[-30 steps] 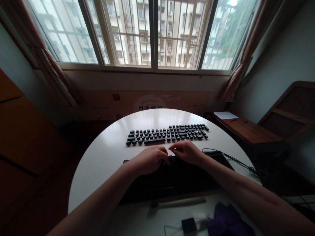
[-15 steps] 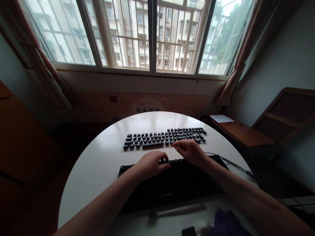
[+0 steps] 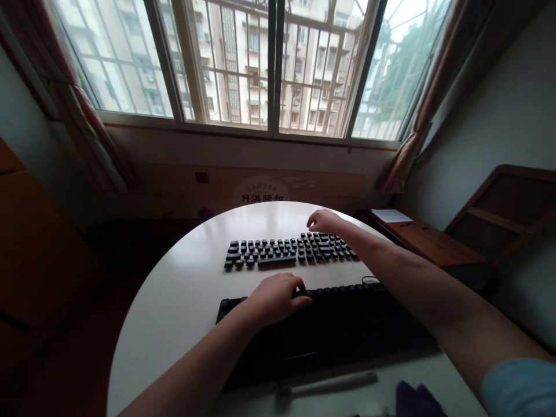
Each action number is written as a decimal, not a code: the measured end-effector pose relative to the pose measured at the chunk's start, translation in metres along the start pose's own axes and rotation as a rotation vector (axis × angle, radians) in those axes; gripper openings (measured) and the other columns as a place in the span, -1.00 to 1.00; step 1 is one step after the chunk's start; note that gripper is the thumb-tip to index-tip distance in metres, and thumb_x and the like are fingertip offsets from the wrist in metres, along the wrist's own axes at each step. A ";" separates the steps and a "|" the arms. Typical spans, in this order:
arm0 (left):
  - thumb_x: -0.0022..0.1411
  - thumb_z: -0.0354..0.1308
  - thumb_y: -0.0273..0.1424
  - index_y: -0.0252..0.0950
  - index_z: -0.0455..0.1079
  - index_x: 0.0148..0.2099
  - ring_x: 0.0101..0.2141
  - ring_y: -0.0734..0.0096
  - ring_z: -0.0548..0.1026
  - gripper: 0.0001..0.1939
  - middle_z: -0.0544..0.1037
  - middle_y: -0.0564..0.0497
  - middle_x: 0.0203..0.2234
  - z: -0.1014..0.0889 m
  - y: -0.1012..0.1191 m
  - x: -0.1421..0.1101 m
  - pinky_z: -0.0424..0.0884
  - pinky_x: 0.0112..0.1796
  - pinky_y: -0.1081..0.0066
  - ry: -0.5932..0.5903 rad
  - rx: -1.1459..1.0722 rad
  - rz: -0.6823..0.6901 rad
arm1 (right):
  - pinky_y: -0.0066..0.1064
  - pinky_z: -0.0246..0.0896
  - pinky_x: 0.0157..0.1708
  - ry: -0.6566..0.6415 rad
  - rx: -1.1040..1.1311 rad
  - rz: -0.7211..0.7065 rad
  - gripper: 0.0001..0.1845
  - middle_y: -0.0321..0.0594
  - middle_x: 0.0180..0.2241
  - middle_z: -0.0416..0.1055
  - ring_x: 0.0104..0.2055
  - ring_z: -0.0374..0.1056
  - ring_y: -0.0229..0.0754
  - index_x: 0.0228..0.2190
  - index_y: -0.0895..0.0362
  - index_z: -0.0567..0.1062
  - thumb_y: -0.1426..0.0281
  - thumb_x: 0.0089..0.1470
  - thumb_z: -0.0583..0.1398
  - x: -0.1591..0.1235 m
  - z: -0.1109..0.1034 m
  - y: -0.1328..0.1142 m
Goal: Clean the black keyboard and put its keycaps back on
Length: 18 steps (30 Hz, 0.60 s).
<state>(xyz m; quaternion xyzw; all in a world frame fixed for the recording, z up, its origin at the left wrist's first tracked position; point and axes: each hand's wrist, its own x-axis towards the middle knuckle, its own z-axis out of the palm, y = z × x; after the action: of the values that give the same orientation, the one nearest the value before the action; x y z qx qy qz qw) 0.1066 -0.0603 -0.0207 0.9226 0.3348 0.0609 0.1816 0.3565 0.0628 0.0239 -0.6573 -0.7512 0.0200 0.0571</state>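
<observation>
A black keyboard [image 3: 339, 324] lies near me on the table, with a row of keycaps along its far edge. My left hand [image 3: 278, 296] rests on that far edge, fingers curled over it and thumb on the near side. Beyond it, loose black keycaps [image 3: 278, 255] stand in rows laid out like a keyboard. My right hand [image 3: 325, 221] reaches over the back row of these keycaps, fingers bent together and pointing down. Whatever is between its fingertips is hidden or too small to see.
The round white table [image 3: 169, 278] carries everything. Closer to me lie a toothbrush-like brush [image 3: 330, 383] and a purple cloth [image 3: 417, 401]. A cable [image 3: 371, 280] shows behind the keyboard. A wooden side table [image 3: 428, 240] with paper [image 3: 391, 216] stands right.
My right hand has moved from above the keyboard's far edge, forward to the back row of loose keycaps. My left hand stays on the keyboard. The view has shifted slightly.
</observation>
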 end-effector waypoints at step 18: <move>0.39 0.00 -0.11 -0.24 0.51 -0.07 -0.18 0.11 0.54 -0.62 0.60 -0.10 -0.20 0.004 -0.001 -0.004 0.39 -0.22 0.26 0.024 0.101 0.081 | -0.13 0.41 -0.05 -0.333 -0.212 -0.019 -0.66 -0.11 0.05 0.42 -0.01 0.42 -0.05 0.01 0.14 0.47 0.24 0.28 0.21 0.054 0.025 -0.008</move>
<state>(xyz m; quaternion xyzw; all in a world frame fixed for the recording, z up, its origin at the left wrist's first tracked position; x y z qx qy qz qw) 0.1039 -0.0633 -0.0248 0.9426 0.3022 0.0624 0.1280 0.3389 0.1168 0.0029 -0.6401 -0.7543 0.0488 -0.1375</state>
